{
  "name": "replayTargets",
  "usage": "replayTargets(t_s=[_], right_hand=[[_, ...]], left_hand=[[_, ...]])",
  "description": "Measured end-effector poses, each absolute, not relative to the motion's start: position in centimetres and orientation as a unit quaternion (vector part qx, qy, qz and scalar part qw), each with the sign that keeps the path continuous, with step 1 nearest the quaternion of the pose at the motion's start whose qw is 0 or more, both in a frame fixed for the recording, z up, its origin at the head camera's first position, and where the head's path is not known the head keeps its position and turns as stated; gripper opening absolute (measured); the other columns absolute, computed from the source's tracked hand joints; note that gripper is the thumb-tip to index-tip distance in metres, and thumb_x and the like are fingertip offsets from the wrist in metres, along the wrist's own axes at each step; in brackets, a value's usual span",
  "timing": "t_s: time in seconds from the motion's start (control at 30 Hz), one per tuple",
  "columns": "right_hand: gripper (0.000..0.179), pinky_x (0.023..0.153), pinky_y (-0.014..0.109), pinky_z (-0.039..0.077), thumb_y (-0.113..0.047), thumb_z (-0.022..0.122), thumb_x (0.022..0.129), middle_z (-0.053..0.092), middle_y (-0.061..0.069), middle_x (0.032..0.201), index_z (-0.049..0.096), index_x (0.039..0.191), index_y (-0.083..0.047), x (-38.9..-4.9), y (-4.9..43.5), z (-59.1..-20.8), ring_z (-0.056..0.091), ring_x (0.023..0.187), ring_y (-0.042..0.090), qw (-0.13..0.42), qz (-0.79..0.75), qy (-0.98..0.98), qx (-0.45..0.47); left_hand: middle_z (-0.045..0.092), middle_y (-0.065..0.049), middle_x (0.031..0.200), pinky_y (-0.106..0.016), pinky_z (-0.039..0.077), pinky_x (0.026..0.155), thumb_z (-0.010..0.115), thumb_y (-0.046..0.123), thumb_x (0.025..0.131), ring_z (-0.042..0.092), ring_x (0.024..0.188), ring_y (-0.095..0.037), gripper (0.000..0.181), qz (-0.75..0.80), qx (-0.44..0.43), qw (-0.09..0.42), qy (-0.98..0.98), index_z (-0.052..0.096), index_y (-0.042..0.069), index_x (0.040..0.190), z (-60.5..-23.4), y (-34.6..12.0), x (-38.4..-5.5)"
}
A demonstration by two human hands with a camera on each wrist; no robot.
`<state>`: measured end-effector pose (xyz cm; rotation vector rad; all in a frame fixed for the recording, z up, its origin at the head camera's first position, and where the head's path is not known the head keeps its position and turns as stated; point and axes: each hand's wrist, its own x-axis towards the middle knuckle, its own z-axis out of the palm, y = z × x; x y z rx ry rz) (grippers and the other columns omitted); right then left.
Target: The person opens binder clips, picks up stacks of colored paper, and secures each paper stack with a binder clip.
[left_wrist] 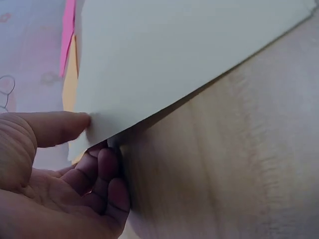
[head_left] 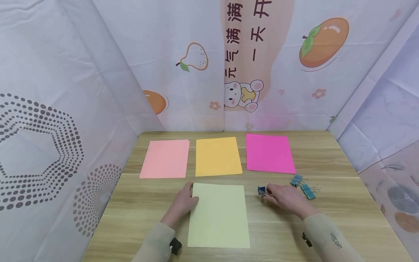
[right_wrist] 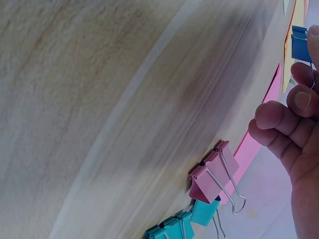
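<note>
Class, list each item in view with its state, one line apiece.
Pale yellow paper: corner pinched by left hand
Blue clip: held by right hand
Teal clips: loose, clamping nothing
Pink clip: loose, clamping nothing
Light pink paper: flat
Orange paper: flat
Magenta paper: flat

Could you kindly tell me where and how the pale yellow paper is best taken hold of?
I'd probably pinch the pale yellow paper by its left edge near the far corner, coming from the left: the left wrist view shows that edge raised off the table, leaving room underneath.
</note>
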<state>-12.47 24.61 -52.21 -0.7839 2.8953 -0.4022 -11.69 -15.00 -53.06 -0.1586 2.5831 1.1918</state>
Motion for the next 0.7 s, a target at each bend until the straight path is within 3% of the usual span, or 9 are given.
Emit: replayTargets(t_s=[0.13,0.23,0.33,0.5,0.7], right_hand=[[0.025,0.052,0.023,0.034,-0.041,0.065,0.1,0.043,-0.016,0.068,0.053,0.092,-0.021,-12.5,24.6,-52.2,0.037,0.057,0.003,0.059,-0.133,0.955,-0.257],[0.025,0.052,0.023,0.034,-0.041,0.065,0.099,0.042,-0.015,0.068,0.053,0.092,-0.021,-12.4,24.6,-52.3,0.037,0.057,0.003,0.061,-0.131,0.956,-0.255],[0.025,0.052,0.023,0.034,-0.041,0.065,0.099,0.042,-0.015,0.068,0.053,0.092,-0.021,-12.5,24.6,-52.4,0.037,0.057,0.004,0.062,-0.13,0.956,-0.254],[0.025,0.052,0.023,0.034,-0.042,0.064,0.1,0.042,-0.015,0.067,0.053,0.092,-0.021,-12.4,24.6,-52.3,0.036,0.056,0.003,0.061,-0.13,0.956,-0.255],[0.025,0.051,0.022,0.035,-0.042,0.064,0.1,0.044,-0.016,0.067,0.054,0.091,-0.02,-12.4,24.4,-52.1,0.037,0.055,0.003,0.06,-0.129,0.956,-0.256]], left_hand=[[0.066,-0.017,0.105,-0.041,0.054,0.077,0.065,0.003,0.086,0.062,0.089,-0.026,0.049,0.417,-0.036,0.149,0.896,0.053,-0.008,0.132,-52.5,-15.5,-11.8],[0.058,-0.008,0.089,-0.032,0.045,0.064,0.068,0.003,0.086,0.053,0.077,-0.021,0.027,0.408,-0.024,0.148,0.9,0.06,-0.003,0.11,-52.4,-15.8,-11.9],[0.051,-0.005,0.083,-0.029,0.039,0.059,0.068,0.002,0.086,0.047,0.071,-0.018,0.015,0.41,-0.021,0.149,0.9,0.057,0.001,0.097,-52.5,-16.0,-11.9],[0.047,-0.004,0.081,-0.028,0.037,0.056,0.068,0.001,0.087,0.044,0.067,-0.017,0.015,0.431,-0.023,0.145,0.891,0.054,0.003,0.091,-52.6,-16.2,-12.0],[0.054,-0.005,0.086,-0.027,0.043,0.058,0.069,0.003,0.091,0.049,0.07,-0.017,0.012,0.462,-0.037,0.147,0.874,0.06,0.001,0.098,-52.9,-16.2,-12.2]])
